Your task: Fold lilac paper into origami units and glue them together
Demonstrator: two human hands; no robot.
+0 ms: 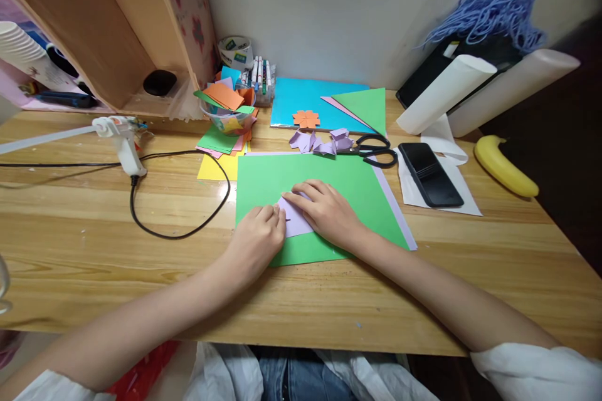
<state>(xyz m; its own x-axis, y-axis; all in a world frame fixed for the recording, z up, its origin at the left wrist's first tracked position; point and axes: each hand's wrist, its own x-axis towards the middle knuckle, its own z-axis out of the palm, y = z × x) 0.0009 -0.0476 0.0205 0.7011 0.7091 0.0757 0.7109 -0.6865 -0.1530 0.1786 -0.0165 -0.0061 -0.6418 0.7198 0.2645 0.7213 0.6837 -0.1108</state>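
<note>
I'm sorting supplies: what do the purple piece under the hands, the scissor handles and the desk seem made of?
Purple piece: matte, probably paper, thin with straight edges. Scissor handles: likely plastic, smooth and black. Desk: slightly glossy wood or laminate; grain shows.

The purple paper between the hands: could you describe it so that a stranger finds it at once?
On the table lies a big green sheet. On it is the small purple paper, touched by left hand and right hand, unlike the purple scraps beyond.

A small lilac paper (298,222), partly covered, a short dark line (288,220) toward its nine o'clock, lies on the green sheet (367,197), eight o'clock from its middle.
</note>
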